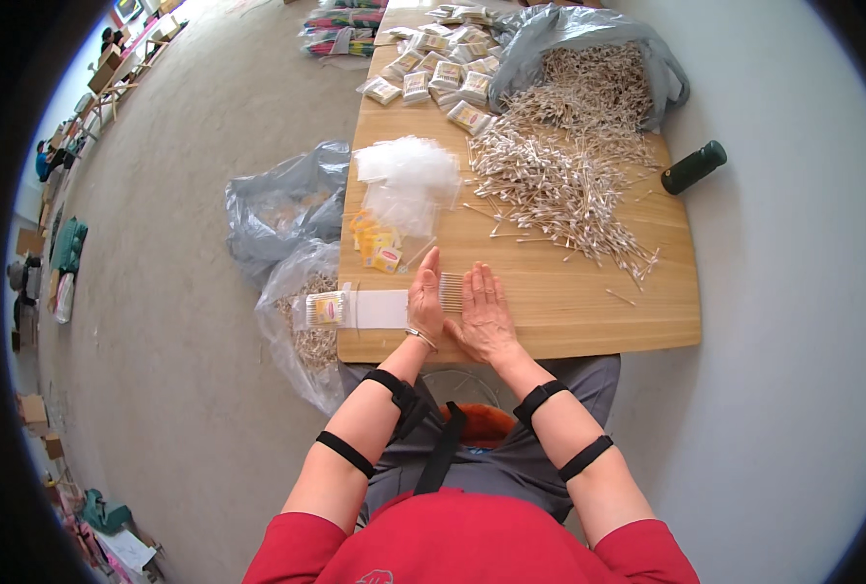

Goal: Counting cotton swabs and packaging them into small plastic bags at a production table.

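Swabs [451, 292] lie side by side in a neat row near the front edge of a wooden table [589, 326], framed by the two bare hands of a seated person in a red shirt [472, 540]. The left hand [426, 298] stands on edge at the row's left, fingers straight and together, palm turned toward the sticks. The right hand [485, 313] lies at the other side, fingers extended, its thumb reaching toward the left hand's heel. Neither is clenched, and neither grasps anything between fingers and thumb; how firmly they press on the row cannot be told.

A white strip [381, 310] extends leftward from the left hand, and beyond it a clear pack [327, 309] with a yellow label reaches past the table's left edge. Farther back lie yellow cards [382, 248] and an overlapping stack of clear sleeves [409, 175]. To their right, a loose heap [559, 185] of cotton-tipped sticks spills from the mouth of a gray bag [528, 60], with filled packs [443, 60] piled beside it at the far left corner. A dark green bottle [694, 167] shows at the table's right side, near the wall. Beside the left edge sit a gray sack [282, 209] and a clear sack [275, 292], the latter holding more sticks. Black straps [542, 399] circle both forearms; a bracelet [420, 338] rings the left wrist.
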Action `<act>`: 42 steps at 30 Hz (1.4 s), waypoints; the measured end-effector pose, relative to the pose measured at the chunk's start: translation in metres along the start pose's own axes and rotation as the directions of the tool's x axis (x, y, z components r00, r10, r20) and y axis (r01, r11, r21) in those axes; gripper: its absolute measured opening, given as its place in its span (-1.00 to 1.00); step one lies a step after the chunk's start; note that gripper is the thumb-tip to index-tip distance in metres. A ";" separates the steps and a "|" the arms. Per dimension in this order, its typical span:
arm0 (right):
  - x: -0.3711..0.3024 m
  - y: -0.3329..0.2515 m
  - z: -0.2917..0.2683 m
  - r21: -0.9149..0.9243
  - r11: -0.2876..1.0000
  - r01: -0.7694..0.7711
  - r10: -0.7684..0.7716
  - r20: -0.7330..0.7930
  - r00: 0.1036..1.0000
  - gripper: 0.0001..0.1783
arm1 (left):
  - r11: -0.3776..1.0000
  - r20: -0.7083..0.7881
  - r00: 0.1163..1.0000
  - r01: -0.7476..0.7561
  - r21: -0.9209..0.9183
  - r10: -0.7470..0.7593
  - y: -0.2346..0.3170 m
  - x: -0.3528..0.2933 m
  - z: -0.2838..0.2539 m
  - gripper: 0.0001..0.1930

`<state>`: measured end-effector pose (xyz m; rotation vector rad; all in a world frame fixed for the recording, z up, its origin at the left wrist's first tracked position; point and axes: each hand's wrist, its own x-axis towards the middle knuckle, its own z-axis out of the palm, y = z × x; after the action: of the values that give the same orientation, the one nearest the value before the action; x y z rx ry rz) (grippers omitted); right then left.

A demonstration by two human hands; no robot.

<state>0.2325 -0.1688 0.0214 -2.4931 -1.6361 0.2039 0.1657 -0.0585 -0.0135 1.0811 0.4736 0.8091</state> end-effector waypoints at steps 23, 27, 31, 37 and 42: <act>0.000 0.002 0.009 -0.102 0.995 0.012 -0.019 -0.069 0.997 0.04 | 0.151 0.292 0.955 -0.282 0.947 -0.048 0.047 -0.081 -0.004 -0.45; 0.000 0.003 0.010 -0.095 0.995 0.012 -0.019 -0.081 0.997 0.05 | 0.136 0.314 0.948 -0.304 0.943 -0.055 0.047 -0.080 -0.005 -0.43; 0.000 0.003 0.011 -0.099 0.995 0.018 -0.027 -0.087 0.996 0.07 | 0.119 0.329 0.943 -0.322 0.939 -0.042 0.047 -0.080 -0.005 -0.41; -0.002 0.003 0.009 -0.072 0.997 0.024 -0.031 -0.098 0.995 0.09 | 0.152 0.266 0.956 -0.247 0.957 -0.121 0.052 -0.077 0.002 -0.38; 0.000 0.002 0.008 -0.093 0.996 0.009 -0.014 -0.053 0.999 0.09 | 0.083 0.265 0.950 -0.254 0.963 -0.162 0.051 -0.075 0.002 -0.35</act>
<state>0.2327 -0.1696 0.0137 -2.5322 -1.6756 0.0606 0.1025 -0.1058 0.0311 2.5624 0.7565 0.1867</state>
